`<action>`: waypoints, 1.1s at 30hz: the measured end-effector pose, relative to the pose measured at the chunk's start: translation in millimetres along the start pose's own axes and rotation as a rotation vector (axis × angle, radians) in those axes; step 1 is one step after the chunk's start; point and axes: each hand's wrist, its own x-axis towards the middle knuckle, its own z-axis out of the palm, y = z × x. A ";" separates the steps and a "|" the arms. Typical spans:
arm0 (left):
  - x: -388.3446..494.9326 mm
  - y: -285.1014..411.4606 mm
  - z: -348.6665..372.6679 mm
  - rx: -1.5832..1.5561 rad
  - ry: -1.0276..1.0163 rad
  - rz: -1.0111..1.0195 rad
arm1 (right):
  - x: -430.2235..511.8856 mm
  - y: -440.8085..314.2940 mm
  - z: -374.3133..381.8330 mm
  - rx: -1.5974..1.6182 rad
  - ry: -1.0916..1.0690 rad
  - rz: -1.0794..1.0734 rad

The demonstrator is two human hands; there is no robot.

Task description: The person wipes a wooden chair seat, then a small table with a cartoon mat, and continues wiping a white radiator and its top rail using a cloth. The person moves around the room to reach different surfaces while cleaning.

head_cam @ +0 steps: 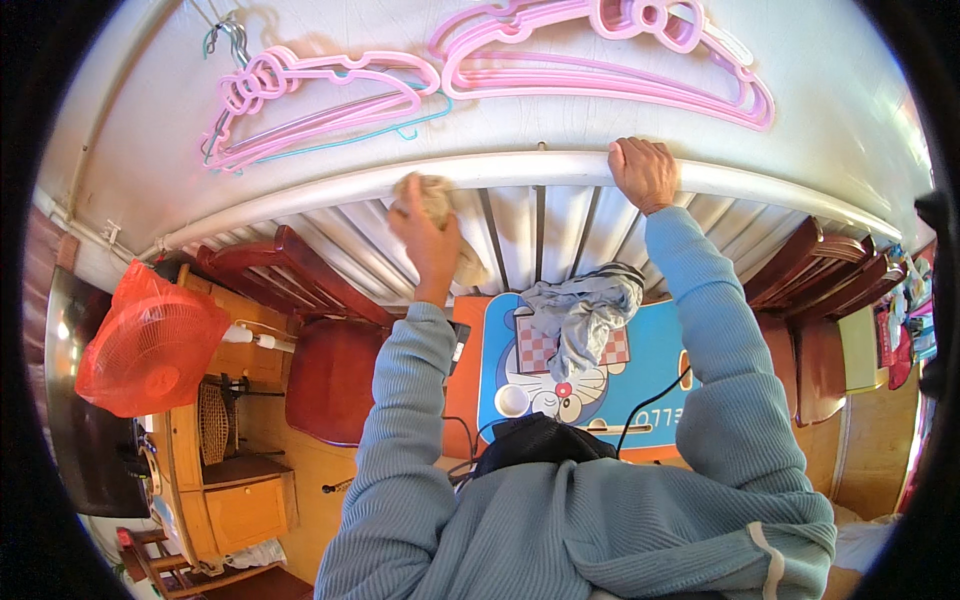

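Note:
A white radiator [570, 225] with a thick rounded top pipe [517, 169] runs along the wall in front of me. My left hand [426, 244] holds a beige cloth [435, 196] against the left part of the radiator, just under the pipe; the hand looks slightly blurred. Part of the cloth hangs below my fingers. Farther right, my right hand [645, 174] grips the top pipe with its fingers curled over it. Below, a crumpled grey cloth [585, 307] with dark stripes lies on a blue cartoon-printed folding table [652, 337].
Pink hangers [322, 82] hang on the wall above the pipe, with more pink hangers [600, 75] to the right. Dark red wooden chairs [334, 382] flank the table. A fan under a red cover [161, 341] stands at left. A white round cup [511, 400] sits on the table.

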 end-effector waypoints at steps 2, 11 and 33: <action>0.9 0.5 -1.6 0.118 -0.158 0.123 | 0.4 0.3 -0.7 -0.034 -0.051 -0.003; 8.0 -4.5 -16.6 0.140 -0.170 0.076 | 0.8 -0.6 -1.6 -0.007 -0.012 -0.019; 110.8 -153.2 -99.5 0.027 0.226 -0.360 | 1.7 -1.2 -1.8 0.008 -0.026 -0.051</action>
